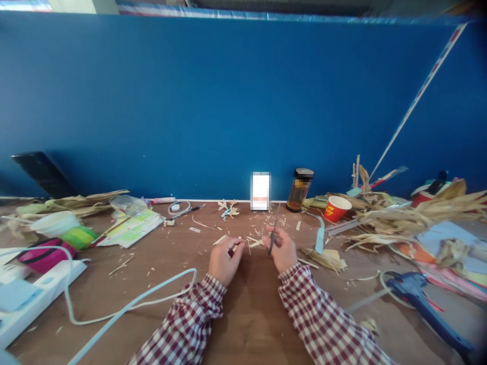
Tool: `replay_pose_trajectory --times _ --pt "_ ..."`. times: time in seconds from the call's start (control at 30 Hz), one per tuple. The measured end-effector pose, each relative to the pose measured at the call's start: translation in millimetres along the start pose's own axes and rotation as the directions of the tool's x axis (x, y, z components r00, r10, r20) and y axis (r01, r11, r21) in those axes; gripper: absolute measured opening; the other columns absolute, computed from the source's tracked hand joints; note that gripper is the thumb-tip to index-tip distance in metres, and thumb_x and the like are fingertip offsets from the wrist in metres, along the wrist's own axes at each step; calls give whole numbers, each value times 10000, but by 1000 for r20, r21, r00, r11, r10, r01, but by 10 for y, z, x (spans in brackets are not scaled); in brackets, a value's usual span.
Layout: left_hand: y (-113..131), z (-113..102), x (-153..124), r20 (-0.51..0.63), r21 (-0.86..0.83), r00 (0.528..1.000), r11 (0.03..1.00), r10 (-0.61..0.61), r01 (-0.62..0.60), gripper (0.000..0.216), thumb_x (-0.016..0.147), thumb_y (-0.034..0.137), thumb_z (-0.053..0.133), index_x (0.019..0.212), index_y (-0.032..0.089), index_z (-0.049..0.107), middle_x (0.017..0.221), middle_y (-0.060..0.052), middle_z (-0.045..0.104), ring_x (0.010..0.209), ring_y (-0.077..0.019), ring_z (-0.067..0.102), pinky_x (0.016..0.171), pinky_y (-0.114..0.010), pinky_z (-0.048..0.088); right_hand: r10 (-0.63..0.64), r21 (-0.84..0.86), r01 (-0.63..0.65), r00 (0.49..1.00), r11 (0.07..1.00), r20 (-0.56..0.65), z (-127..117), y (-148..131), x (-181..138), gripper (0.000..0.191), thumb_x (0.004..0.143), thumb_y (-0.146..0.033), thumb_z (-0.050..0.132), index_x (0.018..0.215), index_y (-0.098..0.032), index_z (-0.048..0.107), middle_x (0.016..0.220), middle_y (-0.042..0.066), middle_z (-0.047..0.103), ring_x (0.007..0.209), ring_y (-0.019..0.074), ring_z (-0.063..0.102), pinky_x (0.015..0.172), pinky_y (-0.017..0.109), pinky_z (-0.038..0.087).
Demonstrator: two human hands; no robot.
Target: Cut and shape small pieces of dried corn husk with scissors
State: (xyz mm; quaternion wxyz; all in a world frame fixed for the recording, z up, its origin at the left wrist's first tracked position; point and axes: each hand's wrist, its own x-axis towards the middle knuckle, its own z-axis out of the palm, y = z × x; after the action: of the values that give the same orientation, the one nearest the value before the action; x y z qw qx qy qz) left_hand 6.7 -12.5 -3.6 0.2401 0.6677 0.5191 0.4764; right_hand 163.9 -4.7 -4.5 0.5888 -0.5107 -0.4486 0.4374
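My left hand is closed, thumb and fingertips pinched together just above the brown table. Whatever lies between those fingertips is too small to make out. Pale cut strips of husk lie between the two hands. My right hand is closed around a slim, dark grey metal tool that points upward; its kind is unclear. Beyond the hands sits a small figure of husk strips with light blue bits. Tiny husk scraps are scattered around it and near the right hand.
At the right are a blue glue gun, a red paper cup, a dark-lidded jar and dried corn husks. A white cable loops on the left near a power strip. A blue partition stands behind.
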Motion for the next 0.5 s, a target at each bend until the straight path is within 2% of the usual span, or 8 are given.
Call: replay_pose_trajectory --times 0.07,0.13,0.2,0.3,0.4,0.5 --pt "29 21 -25 2 -23 995 995 101 -101 209 787 283 518 884 190 678 895 -76 668 810 -189 601 741 -302 465 -78 -86 81 996 993 30 8 -18 -24 389 621 -352 677 946 -169 567 641 16 616 581 175 573 509 274 450" --pt "33 46 -44 64 -71 991 991 116 -112 211 786 257 519 911 207 681 911 -69 677 844 -191 605 764 -300 462 -154 -158 167 984 973 92 34 -21 -68 346 655 -324 652 961 -177 584 679 26 629 626 183 589 560 286 466" --pt "0 72 -50 123 -87 990 994 69 -59 192 767 248 538 874 210 693 858 -60 691 793 -191 617 737 -300 468 -190 -194 216 972 957 142 61 -8 -108 338 680 -299 629 993 -180 584 712 30 636 649 182 597 589 289 473" --pt "-84 107 -42 194 -155 979 983 -69 100 182 739 282 566 819 182 695 697 -50 685 628 -177 613 605 -281 477 -192 -202 222 969 954 158 74 19 -129 345 692 -282 612 1019 -178 573 731 30 638 652 177 598 594 288 476" --pt "-122 129 -35 266 -253 951 940 -160 229 192 715 306 583 789 154 676 584 -33 648 511 -153 580 505 -253 453 -163 -177 187 976 966 142 62 18 -114 341 690 -283 608 1010 -171 570 712 26 633 629 168 585 580 278 463" --pt "-85 133 -39 315 -300 931 911 -185 283 159 702 299 588 712 150 643 549 -20 624 490 -138 568 499 -242 448 -107 -136 123 987 983 119 61 -18 -106 349 669 -298 625 987 -165 569 677 15 619 588 155 561 546 264 440"
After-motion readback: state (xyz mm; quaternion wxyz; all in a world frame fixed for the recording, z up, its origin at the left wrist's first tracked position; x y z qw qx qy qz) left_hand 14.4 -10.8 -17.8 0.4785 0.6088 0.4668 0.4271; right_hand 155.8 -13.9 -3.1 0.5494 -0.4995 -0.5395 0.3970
